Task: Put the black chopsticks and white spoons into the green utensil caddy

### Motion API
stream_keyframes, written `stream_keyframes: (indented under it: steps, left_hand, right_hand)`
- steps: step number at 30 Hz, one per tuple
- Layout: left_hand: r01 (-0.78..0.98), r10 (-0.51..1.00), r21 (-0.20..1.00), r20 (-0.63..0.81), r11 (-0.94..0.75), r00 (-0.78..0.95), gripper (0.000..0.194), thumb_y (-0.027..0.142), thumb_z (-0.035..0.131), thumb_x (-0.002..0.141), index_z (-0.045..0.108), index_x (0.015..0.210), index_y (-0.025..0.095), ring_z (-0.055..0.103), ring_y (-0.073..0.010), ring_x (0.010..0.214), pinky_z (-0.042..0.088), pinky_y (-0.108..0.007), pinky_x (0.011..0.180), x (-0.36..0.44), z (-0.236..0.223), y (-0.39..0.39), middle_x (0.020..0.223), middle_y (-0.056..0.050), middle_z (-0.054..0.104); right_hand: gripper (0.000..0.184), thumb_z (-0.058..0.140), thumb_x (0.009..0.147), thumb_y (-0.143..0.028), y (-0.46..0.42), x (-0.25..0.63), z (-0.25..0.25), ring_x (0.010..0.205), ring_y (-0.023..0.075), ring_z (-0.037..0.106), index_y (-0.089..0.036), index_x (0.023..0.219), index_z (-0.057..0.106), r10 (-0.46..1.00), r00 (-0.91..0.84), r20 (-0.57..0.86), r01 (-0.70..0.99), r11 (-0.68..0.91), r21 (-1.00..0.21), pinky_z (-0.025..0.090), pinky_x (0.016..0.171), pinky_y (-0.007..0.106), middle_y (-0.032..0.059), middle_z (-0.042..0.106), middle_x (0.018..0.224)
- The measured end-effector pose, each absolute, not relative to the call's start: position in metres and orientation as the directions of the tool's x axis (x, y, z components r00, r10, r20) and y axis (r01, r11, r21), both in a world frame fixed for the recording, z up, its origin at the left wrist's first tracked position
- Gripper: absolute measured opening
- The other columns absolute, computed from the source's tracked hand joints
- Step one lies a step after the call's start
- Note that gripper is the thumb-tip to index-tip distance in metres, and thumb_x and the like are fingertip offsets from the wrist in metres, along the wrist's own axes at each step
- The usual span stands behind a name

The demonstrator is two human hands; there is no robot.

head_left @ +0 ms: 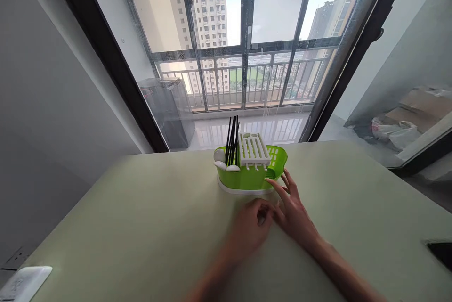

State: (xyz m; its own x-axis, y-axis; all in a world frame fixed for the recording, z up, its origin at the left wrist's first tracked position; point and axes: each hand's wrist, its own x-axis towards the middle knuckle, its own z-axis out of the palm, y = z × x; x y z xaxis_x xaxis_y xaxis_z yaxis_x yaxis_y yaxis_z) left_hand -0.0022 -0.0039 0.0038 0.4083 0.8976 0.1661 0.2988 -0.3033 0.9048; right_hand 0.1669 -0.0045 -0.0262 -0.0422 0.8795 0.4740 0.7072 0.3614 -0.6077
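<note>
A bright green plastic utensil caddy stands on the table over a white base tray. Black chopsticks rise upright from its left part, beside several white spoons whose bowls show at the rim. A white slotted rack with hooks sits across the caddy's middle. My right hand is at the caddy's right end, fingers stretched apart, the index fingertip at its front wall. In front of the caddy, my left hand is curled, fingertips close to my right thumb; anything inside it is hidden.
The pale green table ends at a glass door with a balcony beyond. A white object lies at the left front corner, a dark one at the right edge. Beyond the glass stands a grey cabinet; bags and cardboard lie at right.
</note>
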Motion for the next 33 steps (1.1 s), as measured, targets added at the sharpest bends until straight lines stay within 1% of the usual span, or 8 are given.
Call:
stream_keyframes:
  steps: [4, 8, 10, 12, 14, 18, 27, 33]
  left_hand:
    - [0.383, 0.889, 0.822, 0.292, -0.421, 0.352, 0.014, 0.023, 0.053, 0.099, 0.065, 0.105, 0.024, 0.067, -0.016, 0.082, 0.056, -0.029, 0.078, -0.008, 0.004, -0.015, 0.096, -0.002, 0.072]
    - [0.46, 0.669, 0.509, 0.675, -0.727, 0.31, 0.033, 0.01, 0.056, 0.092, 0.056, 0.122, 0.025, 0.064, -0.0197, 0.105, 0.055, -0.036, 0.095, -0.032, 0.015, -0.022, 0.113, -0.007, 0.063]
    - [0.524, 0.557, 0.376, 0.795, -0.764, 0.241, 0.042, 0.008, 0.058, 0.09, 0.052, 0.128, 0.024, 0.06, -0.0217, 0.112, 0.054, -0.038, 0.097, -0.049, 0.031, -0.014, 0.12, -0.01, 0.057]
    - [0.6, 0.498, 0.334, 0.858, -0.727, 0.126, 0.045, 0.008, 0.058, 0.09, 0.05, 0.131, 0.023, 0.055, -0.0247, 0.123, 0.051, -0.043, 0.103, -0.066, 0.052, 0.002, 0.129, -0.013, 0.052]
    - [0.654, 0.492, 0.316, 0.865, -0.688, 0.101, 0.049, 0.007, 0.053, 0.092, 0.045, 0.138, 0.022, 0.048, -0.0269, 0.133, 0.045, -0.048, 0.11, -0.08, 0.075, 0.021, 0.139, -0.015, 0.05]
    - [0.748, 0.563, 0.196, 0.78, -0.634, 0.273, 0.055, 0.003, 0.041, 0.094, 0.042, 0.145, 0.025, 0.043, -0.0248, 0.14, 0.039, -0.049, 0.115, -0.098, 0.104, 0.051, 0.145, -0.009, 0.058]
    - [0.84, 0.636, 0.025, 0.666, -0.542, 0.39, 0.062, 0.001, 0.039, 0.091, 0.047, 0.147, 0.023, 0.048, -0.026, 0.139, 0.044, -0.046, 0.109, -0.117, 0.103, 0.059, 0.143, -0.009, 0.062]
    - [0.831, 0.642, -0.103, 0.586, -0.546, 0.494, 0.075, -0.004, 0.036, 0.086, 0.039, 0.155, 0.025, 0.038, -0.0276, 0.147, 0.04, -0.049, 0.112, -0.122, 0.111, 0.057, 0.158, -0.003, 0.05]
  right_hand:
    - [0.075, 0.048, 0.088, -0.006, -0.004, 0.166, -0.028, 0.153, 0.0339, 0.033, -0.038, 0.156, 0.039, 0.881, -0.042, 0.471, 0.706, 0.36, -0.61, 0.051, 0.108, 0.053, 0.0039, -0.001, 0.173]
    - [0.076, 0.049, 0.088, -0.004, -0.004, 0.165, -0.027, 0.152, 0.0331, 0.035, -0.037, 0.156, 0.039, 0.887, -0.042, 0.459, 0.685, 0.36, -0.633, 0.054, 0.106, 0.049, 0.0045, -0.003, 0.173]
    - [0.076, 0.049, 0.088, -0.003, -0.004, 0.164, -0.026, 0.151, 0.0335, 0.035, -0.037, 0.155, 0.04, 0.881, -0.048, 0.47, 0.677, 0.375, -0.634, 0.054, 0.105, 0.049, 0.0051, -0.003, 0.173]
    - [0.075, 0.048, 0.088, -0.003, -0.003, 0.164, -0.026, 0.148, 0.0332, 0.041, -0.036, 0.155, 0.041, 0.878, -0.055, 0.475, 0.671, 0.384, -0.634, 0.056, 0.103, 0.048, 0.0064, -0.003, 0.173]
    - [0.075, 0.048, 0.088, -0.003, -0.003, 0.164, -0.026, 0.14, 0.0317, 0.051, -0.036, 0.155, 0.041, 0.883, -0.054, 0.466, 0.674, 0.376, -0.636, 0.059, 0.097, 0.046, 0.0082, -0.003, 0.173]
    - [0.078, 0.047, 0.087, -0.002, -0.003, 0.163, -0.027, 0.127, 0.0283, 0.062, -0.037, 0.156, 0.039, 0.894, -0.054, 0.445, 0.681, 0.359, -0.638, 0.063, 0.088, 0.042, 0.0092, -0.004, 0.172]
    - [0.081, 0.048, 0.086, -0.002, -0.001, 0.163, -0.028, 0.128, 0.0305, 0.061, -0.04, 0.157, 0.036, 0.889, -0.064, 0.453, 0.663, 0.377, -0.647, 0.062, 0.093, 0.049, 0.009, -0.003, 0.172]
    - [0.078, 0.049, 0.089, -0.003, -0.001, 0.164, -0.029, 0.136, 0.033, 0.055, -0.039, 0.157, 0.036, 0.899, -0.068, 0.433, 0.658, 0.366, -0.658, 0.063, 0.091, 0.047, 0.0097, -0.005, 0.172]
